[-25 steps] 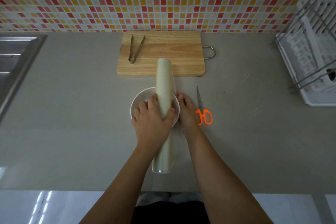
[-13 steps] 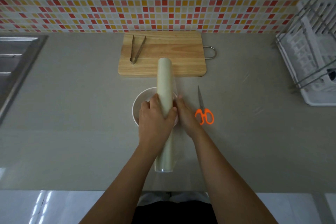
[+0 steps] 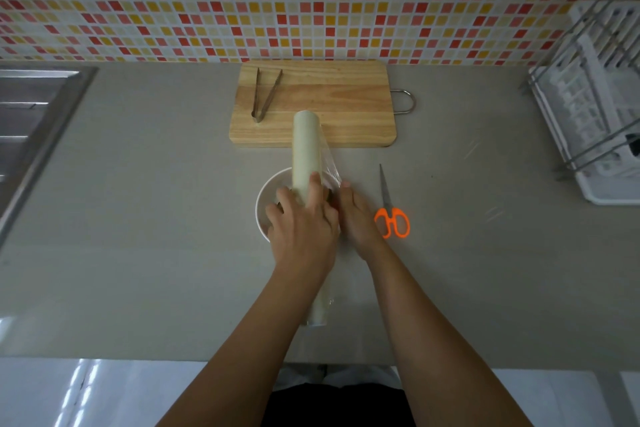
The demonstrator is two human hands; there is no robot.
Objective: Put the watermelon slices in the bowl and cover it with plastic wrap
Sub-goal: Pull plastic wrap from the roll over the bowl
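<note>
Two bare hands meet over a white bowl [image 3: 267, 194] that stands on the grey desk [image 3: 138, 218], just in front of the wooden cutting board [image 3: 339, 104]. We find the left grip [image 3: 301, 222] closed around a roll of plastic wrap [image 3: 304, 146]: the thumb lies over the top of the roll and the fingers curl down its left side. The roll lies across the bowl, pointing away from the person. Its far end overlaps the near edge of the cutting board, and its near end projects toward the front edge of the desk. A sheet of clear film [image 3: 329, 163] stands off the right side of the roll. The right grip [image 3: 356, 215] lies just beside the roll on that side, fingertips at the edge of the film; we cannot tell whether it pinches the film or only touches it. We see only the left rim of the bowl. The hands and the roll cover the rest, so we cannot make out what the bowl holds. Orange-handled scissors [image 3: 391, 215] lie just right of the right grip, blades pointing away. Metal tongs [image 3: 265, 94] rest on the left part of the cutting board. A steel sink [image 3: 31, 114] occupies the left edge, a white dish rack [image 3: 595, 104] the right, and a mosaic tile wall [image 3: 311, 0] stands behind.
</note>
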